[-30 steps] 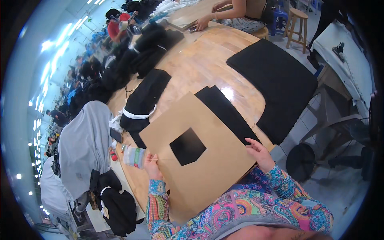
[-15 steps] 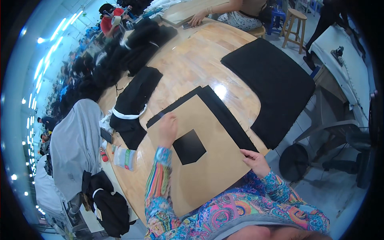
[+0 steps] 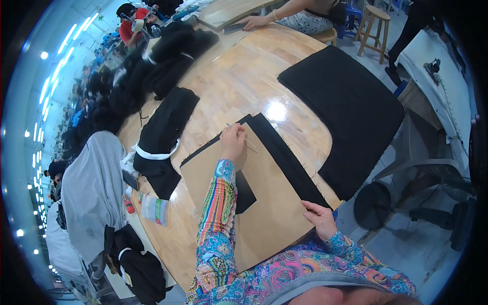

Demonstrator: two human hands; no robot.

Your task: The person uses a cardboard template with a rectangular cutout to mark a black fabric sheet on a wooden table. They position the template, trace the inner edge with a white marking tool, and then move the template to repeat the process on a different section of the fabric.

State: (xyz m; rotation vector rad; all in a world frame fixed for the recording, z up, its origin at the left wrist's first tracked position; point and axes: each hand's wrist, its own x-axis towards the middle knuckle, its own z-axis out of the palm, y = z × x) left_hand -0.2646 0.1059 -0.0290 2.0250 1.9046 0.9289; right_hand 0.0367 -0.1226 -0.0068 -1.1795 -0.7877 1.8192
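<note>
A tan cardboard sheet with a cut-out window lies over black fabric, which shows along its far left and far right edges. Through the pocket-shaped window, black cloth is visible, partly covered by my left forearm. My left hand is closed around a thin, pencil-like stick near the sheet's far corner; its tip reaches toward the fabric edge. With thumb and fingers, my right hand pinches the sheet's right edge close to my body.
A large stack of black cut fabric lies at the table's right. On the left are a black bundle tied with a white band, a phone and a plastic packet. Another person's hand rests at the far edge.
My left hand has moved away from me and to the right, from the sheet's left part to its far corner. My right hand stays at the right edge.
</note>
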